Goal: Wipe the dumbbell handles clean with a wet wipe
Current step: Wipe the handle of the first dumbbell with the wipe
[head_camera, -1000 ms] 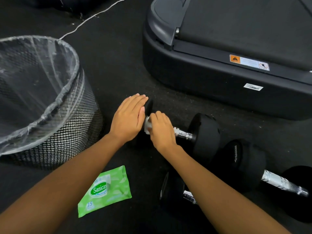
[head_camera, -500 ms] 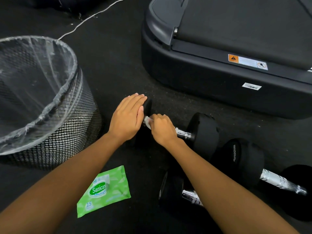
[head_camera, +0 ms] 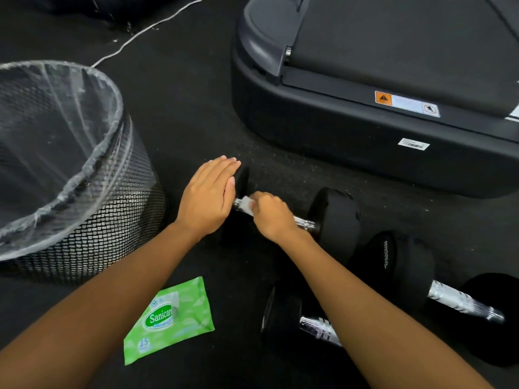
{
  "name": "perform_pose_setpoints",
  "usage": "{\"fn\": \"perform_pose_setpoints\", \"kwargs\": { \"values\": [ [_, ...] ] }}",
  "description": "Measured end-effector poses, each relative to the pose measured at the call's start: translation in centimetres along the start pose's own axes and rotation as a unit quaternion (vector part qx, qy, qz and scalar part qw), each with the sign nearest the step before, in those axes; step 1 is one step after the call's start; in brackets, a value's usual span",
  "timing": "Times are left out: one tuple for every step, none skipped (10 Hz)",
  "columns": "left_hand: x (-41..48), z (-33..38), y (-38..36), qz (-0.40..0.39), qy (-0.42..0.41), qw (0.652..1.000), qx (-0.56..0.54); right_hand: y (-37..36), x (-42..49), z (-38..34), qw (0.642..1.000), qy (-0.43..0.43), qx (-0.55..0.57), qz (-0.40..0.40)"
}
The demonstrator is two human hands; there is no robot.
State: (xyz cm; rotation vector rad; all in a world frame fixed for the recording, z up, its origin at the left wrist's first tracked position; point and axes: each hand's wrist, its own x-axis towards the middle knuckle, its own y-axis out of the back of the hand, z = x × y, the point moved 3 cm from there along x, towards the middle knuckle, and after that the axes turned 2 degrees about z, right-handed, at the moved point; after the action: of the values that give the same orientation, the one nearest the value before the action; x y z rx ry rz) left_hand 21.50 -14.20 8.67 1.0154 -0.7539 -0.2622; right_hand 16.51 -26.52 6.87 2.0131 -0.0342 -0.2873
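Handle (head_camera: 302, 221) lies in right hand (head_camera: 271, 218) gripping wipe (head_camera: 247, 205) (flat left hand (head_camera: 206, 197) seemingly touches weight (head_camera: 242, 179)).

Bare floor (head_camera: 191, 113) between mesh bin (head_camera: 92, 234) and treadmill base (head_camera: 323, 130) (wipes pack (head_camera: 171, 318) nearer, left); two dumbbells (head_camera: 404, 268) close right.

The green pack of wipes (head_camera: 168, 318) on the floor reads "Sanicare" in a green oval, with "15" near its lower corner. On the treadmill (head_camera: 351, 161), an orange warning-triangle sticker (head_camera: 407, 103) and a white barcode label (head_camera: 413, 144) are illegible, as is the lettering on one dumbbell (head_camera: 412, 270) end.
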Motion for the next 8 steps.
{"fn": "perform_pose_setpoints", "kwargs": {
  "values": [
    [-0.1,0.0,0.1,-0.002,0.002,1.000,0.000,-0.1,-0.4,-0.2,1.000,0.022,0.019,0.012],
    [-0.2,0.0,0.2,0.004,-0.003,1.000,0.002,0.8,-1.0,1.1,1.000,-0.016,0.024,0.009],
    [-0.2,0.0,0.1,0.003,-0.004,1.000,-0.001,1.2,-0.8,1.6,0.998,-0.054,0.010,-0.009],
    [0.0,0.0,0.1,0.004,-0.001,1.000,0.001,0.8,-0.1,0.2,0.999,-0.041,0.010,-0.017],
    [0.0,-0.1,0.1,0.001,0.003,1.000,0.002,0.3,0.1,-0.3,0.999,-0.008,0.049,-0.018],
    [-0.1,0.0,0.1,0.002,-0.001,1.000,0.000,0.5,-0.6,1.0,0.997,-0.016,0.079,0.004],
    [-0.2,-0.1,0.1,0.003,0.000,1.000,-0.001,0.5,-1.4,1.7,0.994,-0.030,0.092,0.043],
    [-0.2,0.1,0.1,0.002,0.001,1.000,0.000,0.0,-1.5,0.6,0.994,-0.007,0.066,0.090]
  ]
}}
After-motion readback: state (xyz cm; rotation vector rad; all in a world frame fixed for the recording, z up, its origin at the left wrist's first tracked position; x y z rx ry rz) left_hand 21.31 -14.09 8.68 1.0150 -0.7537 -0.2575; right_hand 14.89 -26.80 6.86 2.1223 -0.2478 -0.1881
